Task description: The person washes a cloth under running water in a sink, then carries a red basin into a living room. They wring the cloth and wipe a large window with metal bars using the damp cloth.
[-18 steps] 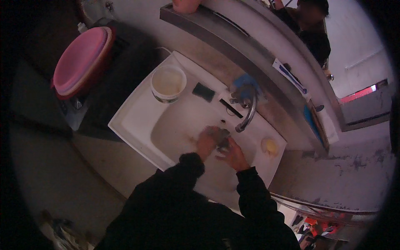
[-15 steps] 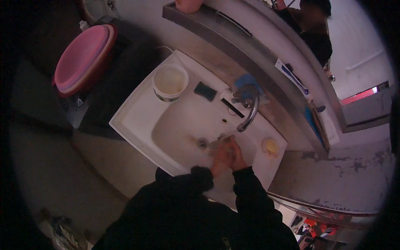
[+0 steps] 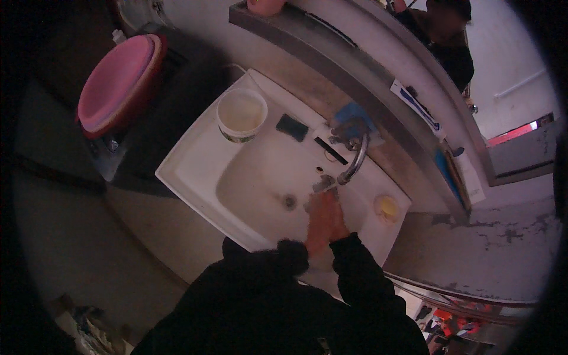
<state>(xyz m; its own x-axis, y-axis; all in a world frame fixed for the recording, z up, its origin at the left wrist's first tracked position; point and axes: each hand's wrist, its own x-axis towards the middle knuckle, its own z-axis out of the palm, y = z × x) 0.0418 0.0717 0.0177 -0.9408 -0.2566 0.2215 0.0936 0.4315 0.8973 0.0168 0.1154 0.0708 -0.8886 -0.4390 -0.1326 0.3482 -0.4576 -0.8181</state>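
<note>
Over the white washbasin (image 3: 248,177), my left hand (image 3: 321,219) and my right hand (image 3: 339,228) are pressed against each other below the spout of the chrome faucet (image 3: 357,163). Both reach in from dark sleeves. The left lies mostly on top and points toward the faucet. Greyish, wet-looking patches cover the fingertips, which blur into the basin. Whether anything lies between the palms is hidden. Left of the hands is the round drain (image 3: 289,202). A yellow bar of soap (image 3: 387,207) rests on the basin's right rim.
On the basin's back-left corner stands a white bucket (image 3: 242,112), with a dark green scouring pad (image 3: 291,128) beside it. A blue cloth (image 3: 354,115) lies behind the faucet. Pink basins (image 3: 115,83) are stacked at left. The shelf (image 3: 355,77) below the mirror holds a tube (image 3: 414,103).
Both hands have shifted slightly, and the left now stretches farther toward the faucet over the right. The basin and the things on it have stayed in place.
</note>
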